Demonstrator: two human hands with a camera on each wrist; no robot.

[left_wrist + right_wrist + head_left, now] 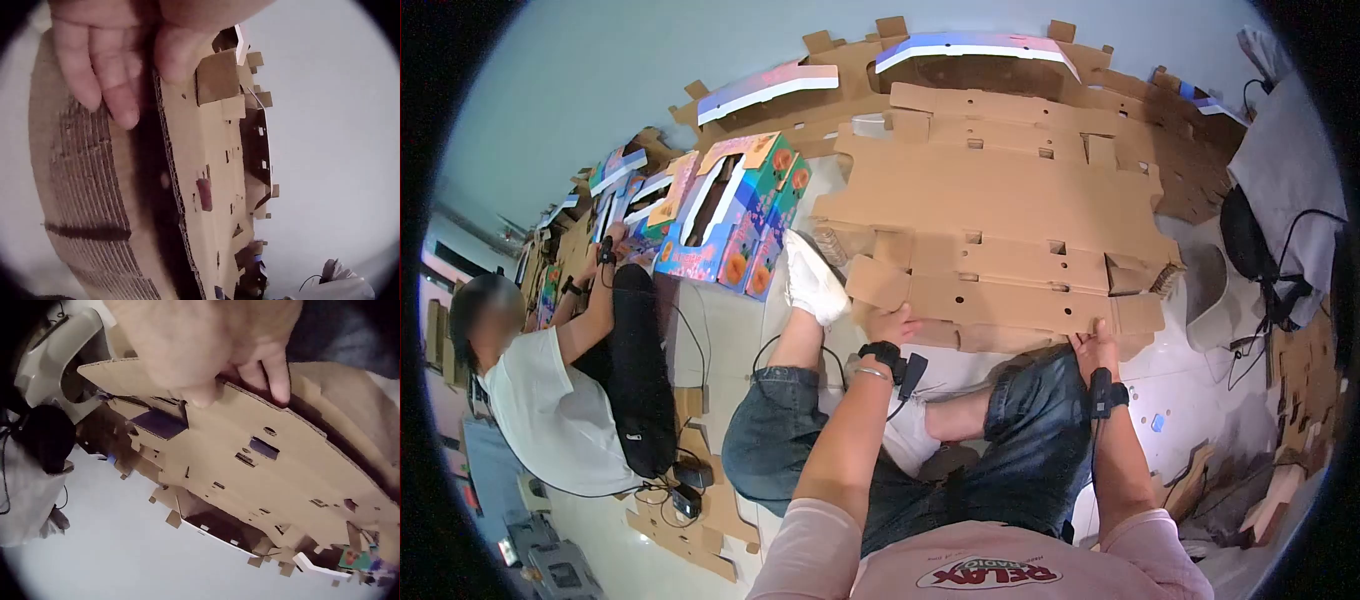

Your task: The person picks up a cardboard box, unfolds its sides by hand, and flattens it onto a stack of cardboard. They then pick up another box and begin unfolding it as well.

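Seated on the white tiled floor (pixel 1160 385) near a pale wall (pixel 650 70), you pinch the near edge of the cardboard sheet (pixel 1000 200) before you with your left hand (pixel 890 325) and right hand (pixel 1097 352), 1 seated person (pixel 560 400) and printed boxes (pixel 745 220) to your left.

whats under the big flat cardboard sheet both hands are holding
Under the top cardboard sheet is a stack of more cardboard, its layered edges showing past a dark gap. Farther in, the sheet covers everything, so what lies there cannot be seen.
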